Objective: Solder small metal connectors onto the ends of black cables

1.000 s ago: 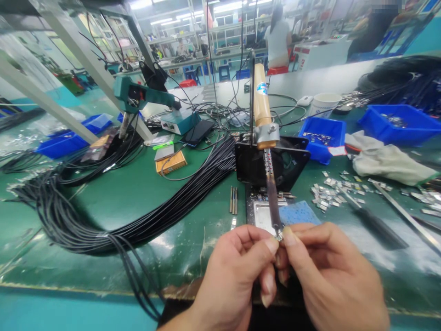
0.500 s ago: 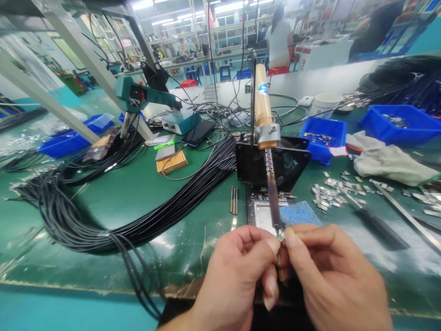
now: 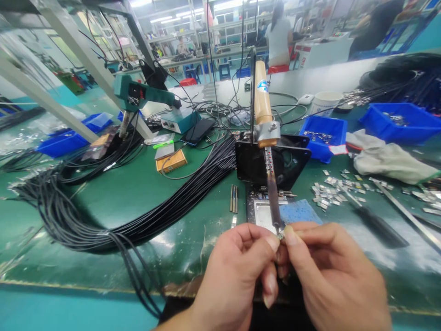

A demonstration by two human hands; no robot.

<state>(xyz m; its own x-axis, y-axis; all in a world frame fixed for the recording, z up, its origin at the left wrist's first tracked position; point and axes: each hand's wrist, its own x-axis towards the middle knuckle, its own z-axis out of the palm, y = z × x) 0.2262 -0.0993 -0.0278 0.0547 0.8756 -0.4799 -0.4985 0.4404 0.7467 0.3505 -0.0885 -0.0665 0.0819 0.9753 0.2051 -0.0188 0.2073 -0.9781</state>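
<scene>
Near the bench's front edge, my left hand (image 3: pixel 241 266) and my right hand (image 3: pixel 330 271) meet fingertip to fingertip, both closed in a pinch. Between the two thumbs shows a small silvery metal connector (image 3: pixel 281 234), in my right fingertips; what my left fingers pinch is hidden. Right above it comes down the tip of a soldering iron (image 3: pixel 274 197), whose wooden handle is clamped upright in a stand. Whether tip and connector touch, I cannot tell. Behind my fingers lie a blue sponge (image 3: pixel 299 214) and a metal tray (image 3: pixel 263 215).
A thick bundle of black cables (image 3: pixel 151 220) curves across the green bench on the left. A black fan (image 3: pixel 285 161) stands behind the iron. To the right are loose metal connector shells (image 3: pixel 329 191), a black-handled tool (image 3: pixel 382 225), a glove (image 3: pixel 389 161) and a blue bin (image 3: pixel 324 138).
Both hands keep their pinch at the iron's tip, with hardly any movement. The whole view has shifted very slightly.
</scene>
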